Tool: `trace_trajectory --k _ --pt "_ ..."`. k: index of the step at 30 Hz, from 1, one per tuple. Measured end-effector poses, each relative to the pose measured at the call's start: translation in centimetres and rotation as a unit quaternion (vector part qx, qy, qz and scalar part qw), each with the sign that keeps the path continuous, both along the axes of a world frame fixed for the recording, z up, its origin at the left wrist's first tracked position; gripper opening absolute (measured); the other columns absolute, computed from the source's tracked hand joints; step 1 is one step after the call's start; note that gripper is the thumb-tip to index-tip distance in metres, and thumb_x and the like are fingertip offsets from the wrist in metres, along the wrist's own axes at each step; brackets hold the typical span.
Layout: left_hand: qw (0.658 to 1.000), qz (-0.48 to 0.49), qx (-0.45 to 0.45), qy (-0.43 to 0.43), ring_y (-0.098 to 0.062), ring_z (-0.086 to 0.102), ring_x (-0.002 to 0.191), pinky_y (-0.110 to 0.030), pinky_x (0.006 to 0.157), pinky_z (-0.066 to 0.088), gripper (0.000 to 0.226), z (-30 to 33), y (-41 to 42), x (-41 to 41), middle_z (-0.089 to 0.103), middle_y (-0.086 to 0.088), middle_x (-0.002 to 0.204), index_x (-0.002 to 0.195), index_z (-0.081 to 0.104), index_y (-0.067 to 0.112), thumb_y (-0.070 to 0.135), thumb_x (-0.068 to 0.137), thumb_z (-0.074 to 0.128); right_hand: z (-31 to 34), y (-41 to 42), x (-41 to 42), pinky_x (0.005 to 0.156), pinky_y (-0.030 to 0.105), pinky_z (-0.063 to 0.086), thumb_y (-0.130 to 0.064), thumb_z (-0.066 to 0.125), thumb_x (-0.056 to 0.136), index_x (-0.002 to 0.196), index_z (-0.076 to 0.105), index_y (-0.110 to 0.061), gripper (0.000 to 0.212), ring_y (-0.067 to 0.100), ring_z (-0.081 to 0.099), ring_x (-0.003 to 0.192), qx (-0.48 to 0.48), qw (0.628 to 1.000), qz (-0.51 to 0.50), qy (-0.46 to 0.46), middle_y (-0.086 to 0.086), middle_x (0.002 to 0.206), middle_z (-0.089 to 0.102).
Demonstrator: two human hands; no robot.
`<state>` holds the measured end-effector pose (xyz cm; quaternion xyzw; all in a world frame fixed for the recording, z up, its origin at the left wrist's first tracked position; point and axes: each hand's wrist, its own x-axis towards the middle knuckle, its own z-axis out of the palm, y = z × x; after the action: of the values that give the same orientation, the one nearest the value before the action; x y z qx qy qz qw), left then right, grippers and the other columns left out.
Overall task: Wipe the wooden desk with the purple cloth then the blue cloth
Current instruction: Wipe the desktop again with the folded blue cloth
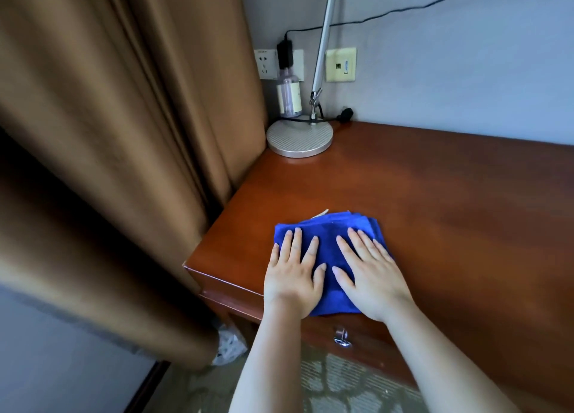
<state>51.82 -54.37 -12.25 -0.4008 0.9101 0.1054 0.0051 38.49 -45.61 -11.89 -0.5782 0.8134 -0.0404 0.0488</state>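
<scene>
Both forearms reaching up from the near edge of view, bare. Left hand [292, 276] and right hand [369, 276] laid flat side by side, fingers straight and slightly spread, palms pressed down on the blue cloth [326, 229], gripping nothing. Cloth folded in layers, spread at the near-left corner of the tabletop [435, 201], its near hem at the front edge. Judged soft, light and limp; likely to bunch or slide on the glossy wood, so best held by flat palm pressure across its middle rather than pinched at a corner. No purple cloth in view. Farther back, at the far-left corner, a round lamp base [299, 139] and a clear bottle [289, 94] beside the wall.
</scene>
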Motion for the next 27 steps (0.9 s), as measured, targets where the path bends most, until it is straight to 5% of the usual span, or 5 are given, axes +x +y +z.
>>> trace_trajectory --k 12,16,27 --pt "0.998 -0.052 -0.024 -0.003 -0.019 -0.017 0.147 -0.037 0.117 -0.012 0.088 0.1 -2.2 -5.1 -0.014 -0.001 0.161 0.153 -0.005 0.032 0.055 0.070 -0.023 -0.3 -1.0 -4.2 0.115 0.026 -0.010 -0.061 -0.016 0.072 0.154 0.003 -0.025 0.092 0.010 -0.007 0.148 -0.027 0.999 -0.044 0.011 -0.004 0.162 -0.005" --pt "0.998 -0.049 -0.024 -0.008 -0.018 -0.017 0.147 -0.037 0.118 -0.010 0.057 0.0 -4.2 -7.8 -0.014 0.000 0.161 0.154 -0.003 0.032 0.049 0.100 0.006 -0.5 -2.7 -6.8 0.115 0.026 -0.009 -0.061 -0.015 0.073 0.154 0.004 -0.026 0.091 0.010 -0.006 0.148 -0.026 0.998 -0.051 0.015 -0.004 0.162 -0.003" --pt "0.999 -0.031 -0.028 -0.008 -0.016 -0.017 0.147 -0.036 0.119 -0.009 0.055 0.4 -9.6 -14.6 -0.013 0.001 0.162 0.154 -0.002 0.033 0.045 0.103 0.015 -0.8 -8.6 -14.4 0.118 0.028 -0.006 -0.062 -0.013 0.074 0.154 0.006 -0.026 0.090 0.010 -0.006 0.148 -0.044 0.999 -0.028 0.006 -0.004 0.162 -0.002"
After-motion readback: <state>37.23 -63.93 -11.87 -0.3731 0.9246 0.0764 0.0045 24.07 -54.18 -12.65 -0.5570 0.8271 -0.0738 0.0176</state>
